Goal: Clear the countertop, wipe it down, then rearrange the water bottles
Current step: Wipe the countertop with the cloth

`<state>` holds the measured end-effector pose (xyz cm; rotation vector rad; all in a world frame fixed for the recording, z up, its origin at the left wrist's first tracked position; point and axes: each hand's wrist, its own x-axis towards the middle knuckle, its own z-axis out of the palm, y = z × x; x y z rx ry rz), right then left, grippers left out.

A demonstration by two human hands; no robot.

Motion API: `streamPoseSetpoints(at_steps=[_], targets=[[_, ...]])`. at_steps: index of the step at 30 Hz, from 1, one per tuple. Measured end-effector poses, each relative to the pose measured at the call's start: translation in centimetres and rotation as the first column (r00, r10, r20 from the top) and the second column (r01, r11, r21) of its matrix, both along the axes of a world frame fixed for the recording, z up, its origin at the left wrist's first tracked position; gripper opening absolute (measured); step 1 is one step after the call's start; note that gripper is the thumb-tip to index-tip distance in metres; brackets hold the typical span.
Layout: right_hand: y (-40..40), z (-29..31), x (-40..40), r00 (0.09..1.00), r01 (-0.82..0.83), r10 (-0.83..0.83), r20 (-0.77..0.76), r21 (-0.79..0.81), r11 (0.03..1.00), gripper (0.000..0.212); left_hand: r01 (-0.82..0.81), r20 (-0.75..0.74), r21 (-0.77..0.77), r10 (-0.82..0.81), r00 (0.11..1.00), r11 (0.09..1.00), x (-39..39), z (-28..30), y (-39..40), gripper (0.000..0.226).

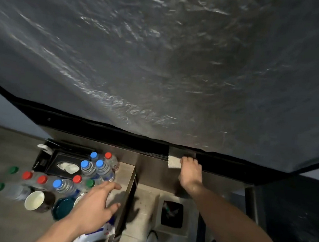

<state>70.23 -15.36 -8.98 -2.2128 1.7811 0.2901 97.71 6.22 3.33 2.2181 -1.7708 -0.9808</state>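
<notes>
A: Item one, the wiping. Status?

B: In progress, by the look of it. The right hand (189, 172) presses a small pale grey cloth (174, 161) against the far edge of the dark brown desk (154, 170), fingers curled over the cloth's near side. That stretch of desk carries nothing else.

A: Item two, the clear plastic water bottles?

B: Gathered on the lower pale grey desk (125, 171) to the left, not yet returned. One cluster of blue- and red-capped bottles (100, 167) stands near the back; a second group with red, green and blue caps (53, 184) sits nearer, some apparently lying down, though blur makes that uncertain.

A: Other stock on that lower surface?

B: A black tissue box (63, 167) beside the upright bottles, a brown mug with white inside (38, 201), a teal round dish (63, 208), and a white-and-blue packet (94, 235) at the near edge.

A: The left hand?

B: The left hand (93, 209) hovers above that surface, fingers spread, holding nothing.

A: Remaining?

B: Judged from this: clearing done, wiping unfinished, rearranging not begun.
</notes>
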Motion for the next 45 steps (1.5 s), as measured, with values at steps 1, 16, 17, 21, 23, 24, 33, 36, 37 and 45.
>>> streamPoseSetpoints(at_steps=[1,16,17,21,23,24,33,36,37,45], targets=[[-0.3,0.1,-0.4,1.000,-0.007,0.007,-0.017,-0.025,1.000,0.049,-0.002,-0.003,-0.001,0.002,1.000,1.000,-0.5,0.1,0.1,0.047],[15.8,8.3,-3.9,0.762,-0.129,0.013,0.647,0.132,0.983,0.024,0.246,-0.018,-0.123,-0.250,0.968,0.961,-7.0,1.5,-0.1,0.081],[17.0,9.1,-4.4,0.754,-0.132,0.008,0.656,0.139,0.982,0.025,0.296,-0.029,-0.125,-0.302,0.953,0.947,-7.6,1.4,0.0,0.080],[21.8,12.4,-6.9,0.734,-0.109,-0.034,0.678,0.167,0.980,0.021,0.412,-0.092,-0.190,-0.434,0.896,0.891,-9.9,1.1,1.1,0.026],[24.4,13.5,-7.8,0.724,-0.040,-0.116,0.680,0.209,0.977,0.024,0.416,-0.144,-0.215,-0.450,0.881,0.884,-10.7,1.0,2.1,0.012],[25.9,13.9,-8.3,0.719,0.007,-0.178,0.671,0.249,0.968,0.025,0.417,-0.180,-0.226,-0.459,0.870,0.880,-11.0,1.0,2.7,0.011],[38.7,14.0,-12.4,0.500,0.333,-0.524,0.690,0.406,0.851,0.013,0.486,-0.333,-0.223,-0.534,0.777,0.845,-15.5,0.2,8.6,0.011],[41.2,14.4,-14.2,0.406,0.407,-0.607,0.683,0.460,0.789,0.019,0.525,-0.327,-0.219,-0.569,0.755,0.822,-18.2,1.0,9.5,0.010],[41.9,14.5,-14.7,0.364,0.398,-0.619,0.697,0.484,0.779,0.025,0.545,-0.324,-0.214,-0.586,0.743,0.810,-19.2,1.4,9.7,0.012],[43.6,12.2,-22.9,0.338,0.471,-0.587,0.736,0.407,0.782,0.011,0.642,-0.254,-0.204,-0.673,0.694,0.739,-29.0,1.3,9.9,0.010]])
